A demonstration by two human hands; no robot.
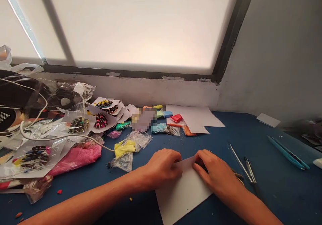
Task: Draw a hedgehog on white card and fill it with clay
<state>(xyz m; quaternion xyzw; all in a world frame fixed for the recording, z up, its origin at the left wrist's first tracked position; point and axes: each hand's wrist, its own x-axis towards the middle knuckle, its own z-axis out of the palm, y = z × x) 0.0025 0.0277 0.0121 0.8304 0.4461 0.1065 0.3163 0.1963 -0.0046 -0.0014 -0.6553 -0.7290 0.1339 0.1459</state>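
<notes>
A white sheet of paper lies at an angle on the dark blue tabletop, near its front edge. My left hand is closed at the sheet's upper left edge, its fingers curled inward and the fingertips partly hidden. At the upper right corner, my right hand grips the paper between thumb and bent fingers. Close beyond my right hand lie a silver pen and a black-tipped clear pen. Something with a yellowish loop, partly covered by the right hand, cannot be made out.
Paper cards with colourful beaded pieces crowd the left side beside a pink bag and a white cable. Coloured clay packets and white sheets lie near the wall. Blue tweezers rest at right.
</notes>
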